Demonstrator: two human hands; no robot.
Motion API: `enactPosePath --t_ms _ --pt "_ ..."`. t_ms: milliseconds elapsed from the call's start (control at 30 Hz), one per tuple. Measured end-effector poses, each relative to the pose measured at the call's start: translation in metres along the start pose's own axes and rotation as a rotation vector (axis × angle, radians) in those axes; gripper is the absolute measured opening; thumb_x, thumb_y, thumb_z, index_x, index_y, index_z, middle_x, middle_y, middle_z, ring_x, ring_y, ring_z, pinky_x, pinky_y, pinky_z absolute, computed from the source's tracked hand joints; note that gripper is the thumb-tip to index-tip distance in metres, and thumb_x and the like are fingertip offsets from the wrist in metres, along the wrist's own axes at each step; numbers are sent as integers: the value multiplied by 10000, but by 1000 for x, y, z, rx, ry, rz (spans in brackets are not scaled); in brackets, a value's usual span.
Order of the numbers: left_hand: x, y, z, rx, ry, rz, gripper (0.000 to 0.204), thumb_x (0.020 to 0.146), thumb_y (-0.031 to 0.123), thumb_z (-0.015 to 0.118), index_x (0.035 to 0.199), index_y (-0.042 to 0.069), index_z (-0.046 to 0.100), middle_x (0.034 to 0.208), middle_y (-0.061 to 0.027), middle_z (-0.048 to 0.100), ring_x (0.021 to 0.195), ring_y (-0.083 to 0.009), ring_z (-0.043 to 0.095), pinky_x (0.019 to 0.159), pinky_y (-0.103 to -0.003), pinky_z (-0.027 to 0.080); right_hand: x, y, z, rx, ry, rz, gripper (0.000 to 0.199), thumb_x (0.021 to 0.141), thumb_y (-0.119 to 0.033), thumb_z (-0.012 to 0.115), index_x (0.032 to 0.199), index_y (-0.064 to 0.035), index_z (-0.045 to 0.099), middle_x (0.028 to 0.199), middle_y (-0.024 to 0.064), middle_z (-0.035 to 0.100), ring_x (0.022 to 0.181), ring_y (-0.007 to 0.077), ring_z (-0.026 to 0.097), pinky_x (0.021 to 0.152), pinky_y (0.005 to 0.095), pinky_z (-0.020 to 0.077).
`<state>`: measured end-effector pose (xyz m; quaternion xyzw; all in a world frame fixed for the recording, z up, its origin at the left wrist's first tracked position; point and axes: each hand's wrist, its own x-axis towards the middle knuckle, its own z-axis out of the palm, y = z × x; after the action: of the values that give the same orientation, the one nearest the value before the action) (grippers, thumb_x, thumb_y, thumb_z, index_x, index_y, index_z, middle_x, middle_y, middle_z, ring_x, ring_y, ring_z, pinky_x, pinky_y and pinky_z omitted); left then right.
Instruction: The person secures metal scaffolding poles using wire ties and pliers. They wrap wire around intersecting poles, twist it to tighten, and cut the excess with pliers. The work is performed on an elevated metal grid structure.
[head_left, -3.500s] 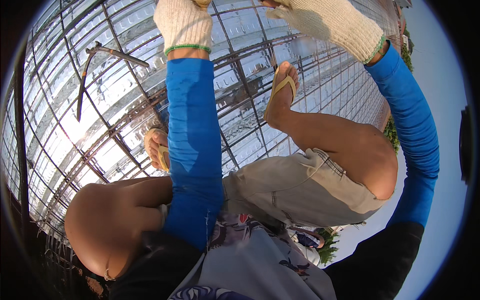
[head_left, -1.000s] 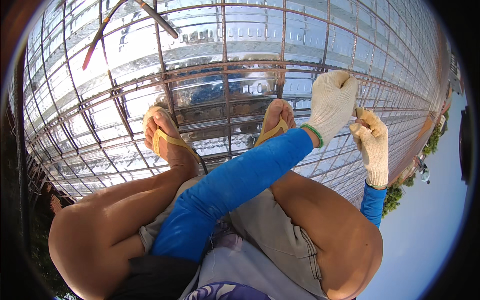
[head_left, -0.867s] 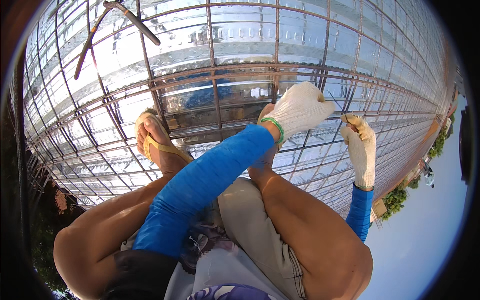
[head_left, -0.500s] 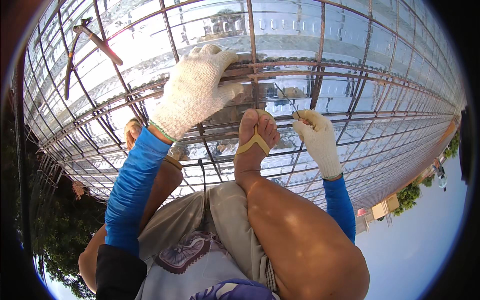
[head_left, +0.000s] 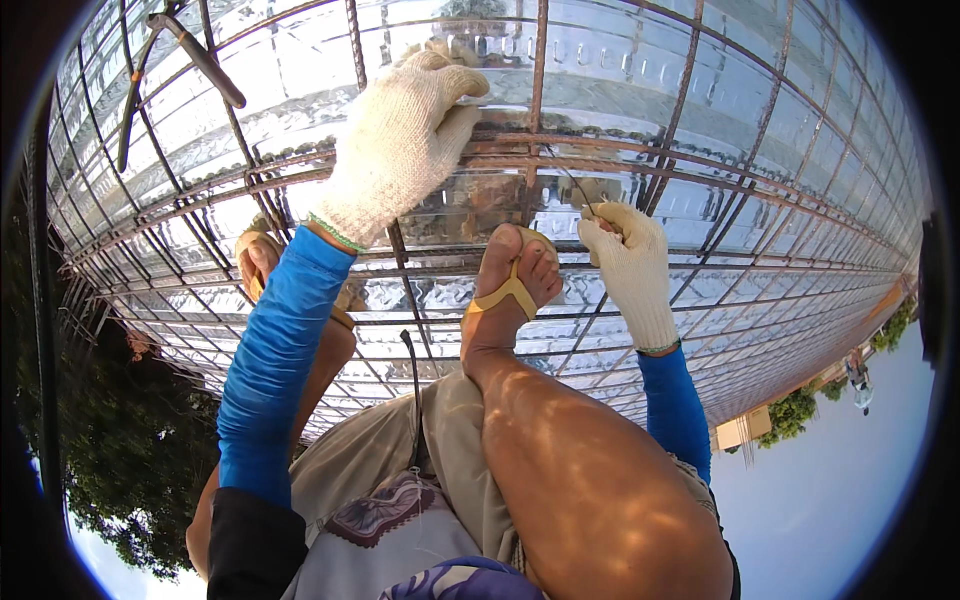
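Note:
My left hand (head_left: 405, 145), in a white knitted glove, hovers over the rebar mesh (head_left: 590, 152). Its fingers are bent, the thumb stands a little apart from them, and nothing shows in its grasp. My right hand (head_left: 632, 265), gloved too, is closed with thumb and index finger pinching a thin tie wire (head_left: 573, 180). That wire runs up and left from the fingertips toward a crossing of the paired bars. Some of the right fingers are curled out of sight.
At the upper left, pincers (head_left: 205, 62) with long dark handles rest on the mesh. Shiny corrugated metal sheeting (head_left: 600, 70) lies beneath the bars. My sandalled foot (head_left: 510, 275) stands on the mesh between my hands. Trees (head_left: 140, 470) show at the lower left.
My left hand has risen slightly, and its fingers are more bent than before. The right hand has moved slightly up and left, still pinching the wire. The view has shifted a little.

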<state>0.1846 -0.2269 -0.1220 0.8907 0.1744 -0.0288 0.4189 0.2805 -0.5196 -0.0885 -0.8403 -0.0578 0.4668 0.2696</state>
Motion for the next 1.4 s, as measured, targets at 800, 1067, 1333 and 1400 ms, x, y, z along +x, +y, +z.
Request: enactPosePath --t_ms 800,1067,1333,1400 --pt "37 -7 45 -252 -85 -208 325 896 100 611 1101 123 862 936 -167 804 900 -315 789 913 -425 623 22 -7 42 97 174 -190 283 936 -221 791 1089 17 797 793 80 712 673 127 657 628 320 528" --pt "6 -6 10 -39 -86 43 345 953 223 717 1251 58 779 1182 -196 753 1100 -395 740 996 -465 578 -11 -12 11 96 11 144 263 900 -177 742 1009 60 773 730 58 658 633 99 620 597 290 482" --pt "-18 29 21 305 -172 29 438 872 289 850 1251 91 751 1118 -142 689 1096 -388 672 946 -507 566 -13 -20 12 -174 60 -105 272 918 -173 775 1099 30 789 809 78 711 660 129 655 608 304 508" --pt "-18 27 23 282 -159 34 435 873 290 850 1248 93 749 1122 -144 690 1090 -389 675 947 -510 564 -8 -15 14 -285 121 -257 284 927 -177 789 1137 14 796 829 84 729 664 145 666 614 302 517"
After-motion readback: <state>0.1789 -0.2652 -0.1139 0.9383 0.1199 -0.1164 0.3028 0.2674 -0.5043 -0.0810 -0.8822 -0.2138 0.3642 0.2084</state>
